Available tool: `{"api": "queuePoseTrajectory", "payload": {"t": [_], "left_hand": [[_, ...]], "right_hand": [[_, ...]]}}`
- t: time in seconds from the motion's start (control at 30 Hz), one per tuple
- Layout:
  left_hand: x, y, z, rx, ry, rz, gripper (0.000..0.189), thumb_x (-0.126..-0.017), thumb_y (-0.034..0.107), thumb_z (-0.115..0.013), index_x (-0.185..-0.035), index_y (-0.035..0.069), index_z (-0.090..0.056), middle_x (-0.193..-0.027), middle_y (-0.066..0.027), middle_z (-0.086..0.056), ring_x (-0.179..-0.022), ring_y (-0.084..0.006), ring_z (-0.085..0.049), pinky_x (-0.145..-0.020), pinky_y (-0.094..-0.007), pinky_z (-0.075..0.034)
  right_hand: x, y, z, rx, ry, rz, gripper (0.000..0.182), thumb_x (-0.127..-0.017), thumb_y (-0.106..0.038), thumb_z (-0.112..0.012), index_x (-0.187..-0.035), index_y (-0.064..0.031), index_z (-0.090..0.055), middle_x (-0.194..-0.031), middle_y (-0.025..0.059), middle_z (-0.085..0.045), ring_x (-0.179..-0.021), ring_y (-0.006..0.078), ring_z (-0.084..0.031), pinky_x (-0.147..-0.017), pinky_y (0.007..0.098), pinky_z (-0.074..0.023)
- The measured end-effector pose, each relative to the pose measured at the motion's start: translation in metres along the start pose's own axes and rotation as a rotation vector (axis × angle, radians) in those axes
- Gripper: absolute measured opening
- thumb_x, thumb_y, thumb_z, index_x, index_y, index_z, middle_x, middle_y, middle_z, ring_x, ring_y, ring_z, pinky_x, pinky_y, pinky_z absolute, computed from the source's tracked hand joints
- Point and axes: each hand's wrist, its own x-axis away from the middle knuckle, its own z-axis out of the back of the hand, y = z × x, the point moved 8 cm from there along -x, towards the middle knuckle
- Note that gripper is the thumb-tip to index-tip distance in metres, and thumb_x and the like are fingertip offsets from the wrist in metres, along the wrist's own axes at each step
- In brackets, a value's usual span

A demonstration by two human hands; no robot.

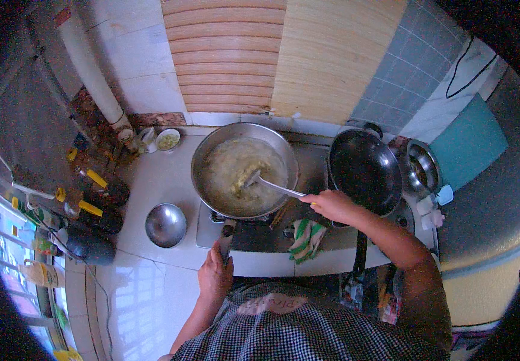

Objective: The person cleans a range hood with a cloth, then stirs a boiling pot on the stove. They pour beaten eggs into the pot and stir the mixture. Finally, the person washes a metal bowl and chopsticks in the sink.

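Observation:
A wide steel wok point(199, 155) sits on the left side of the gas stove point(246, 239), filled with cloudy liquid point(224, 160) and a yellowish clump of food point(260, 168). My left hand point(215, 273) grips the wok's handle point(226, 241), which points toward me. In my right hand point(330, 205) is a long-handled metal spatula point(282, 188); its head dips into the liquid near the middle of the wok. The forearm of that hand passes in front of a dark frying pan point(363, 167) on the right side of the stove. Part of the spatula's head is hidden by liquid.
An empty metal bowl point(165, 225) stands left of the stove. A green-striped cloth point(307, 239) hangs at the front edge. Behind are a small white bowl of chopped food point(168, 140) and, right, a steel basin point(431, 158). Yellow-capped bottles point(91, 207) crowd the left corner.

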Motion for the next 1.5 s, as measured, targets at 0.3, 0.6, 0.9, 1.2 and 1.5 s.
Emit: {"api": "queuePoseTrajectory", "payload": {"t": [0.3, 0.6, 0.9, 1.2, 1.5], "left_hand": [[0.001, 0.003, 0.004, 0.008, 0.049, -0.034, 0.049, -0.071, 0.014, -0.055, -0.113, 0.0, -0.034, -0.091, -0.02, -0.054, -0.066, -0.0346, -0.057, -0.054, -0.0409, -0.047], [0.001, 0.002, 0.002, 0.013, 0.027, -0.034, 0.05, -0.072, 0.014, -0.055, -0.114, 0.0, -0.033, -0.091, -0.0201, -0.054, -0.066, -0.0346, -0.057, -0.055, -0.0406, -0.048], [0.0, -0.004, -0.004, -0.021, -0.036, 0.044, 0.048, -0.072, 0.015, -0.055, -0.113, 0.002, -0.034, -0.091, -0.019, -0.054, -0.066, -0.0349, -0.057, -0.054, -0.0422, -0.047], [0.0, -0.002, -0.001, -0.003, 0.046, -0.005, 0.046, -0.071, 0.016, -0.055, -0.111, 0.003, -0.035, -0.089, -0.0184, -0.055, -0.065, -0.0342, -0.057, -0.053, -0.042, -0.047], [-0.001, -0.001, 0.002, 0.025, 0.058, -0.003, 0.047, -0.071, 0.019, -0.058, -0.11, 0.003, -0.037, -0.091, -0.0175, -0.055, -0.067, -0.0331, -0.057, -0.055, -0.0401, -0.047]], "right_hand": [[-0.023, -0.009, -0.005, -0.038, 0.026, -0.022, 0.029, -0.076, -0.016, -0.048, -0.105, -0.0186, -0.055, -0.068, 0.0168, -0.057, -0.059, 0.0318, -0.057, -0.055, 0.0424, -0.0471], [-0.042, -0.016, -0.009, -0.073, 0.046, -0.071, 0.031, -0.076, -0.012, -0.046, -0.105, -0.0156, -0.054, -0.071, 0.0186, -0.058, -0.063, 0.0326, -0.058, -0.058, 0.043, -0.0469], [-0.053, -0.031, 0.017, -0.14, 0.167, -0.091, 0.032, -0.077, -0.017, -0.052, -0.108, -0.023, -0.053, -0.073, 0.0178, -0.058, -0.065, 0.0318, -0.057, -0.06, 0.0413, -0.0458], [-0.008, -0.038, 0.081, -0.073, 0.057, -0.197, 0.029, -0.074, -0.015, -0.054, -0.102, -0.0177, -0.057, -0.076, 0.016, -0.059, -0.068, 0.0308, -0.058, -0.064, 0.0383, -0.0465], [-0.038, -0.021, 0.052, -0.156, 0.165, -0.127, 0.03, -0.076, -0.018, -0.054, -0.105, -0.0213, -0.055, -0.075, 0.0165, -0.058, -0.065, 0.0303, -0.057, -0.06, 0.0372, -0.0449]]}}
